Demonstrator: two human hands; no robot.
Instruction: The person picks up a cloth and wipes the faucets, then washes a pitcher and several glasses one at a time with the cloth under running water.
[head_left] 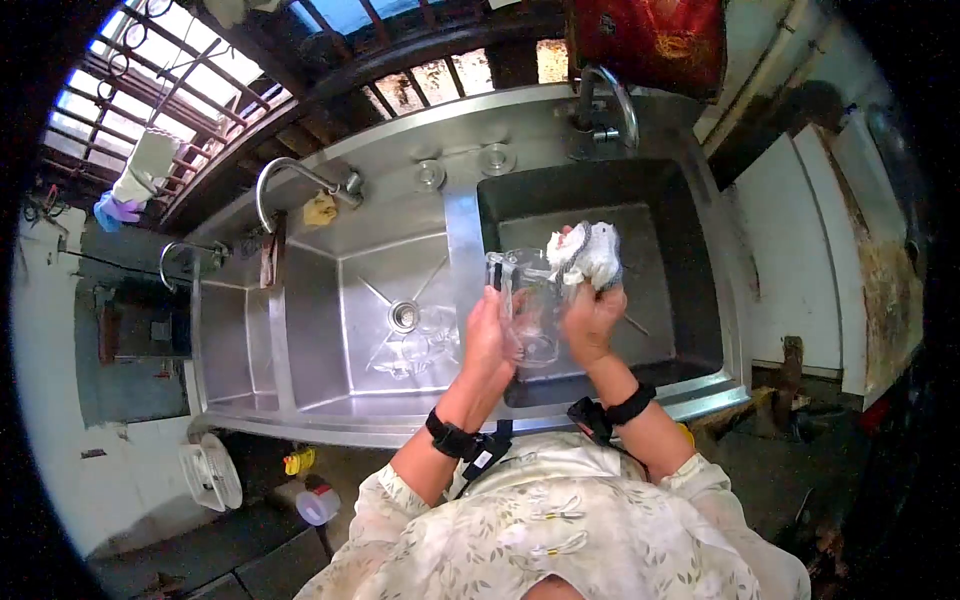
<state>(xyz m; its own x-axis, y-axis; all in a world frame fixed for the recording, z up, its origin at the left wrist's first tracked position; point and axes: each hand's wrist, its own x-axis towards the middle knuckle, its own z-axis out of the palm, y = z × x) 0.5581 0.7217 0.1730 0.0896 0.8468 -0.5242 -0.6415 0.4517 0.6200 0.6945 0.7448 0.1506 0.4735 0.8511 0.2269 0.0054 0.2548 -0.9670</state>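
My left hand is closed around the side of a clear see-through jug, with some fingers visible through its wall. The jug is above the front left part of the dark right-hand sink basin. In my right hand is a bunched white and grey cloth, gripped just beyond the jug's right side. White patches like foam show on the cloth's left part. My right hand overlaps the jug's right edge in this view.
Clear items lie by the drain in the middle basin. Behind the basins stand a left faucet and a right faucet. Two small round steel pieces sit on the back ledge, and a yellow cloth lies near the left faucet.
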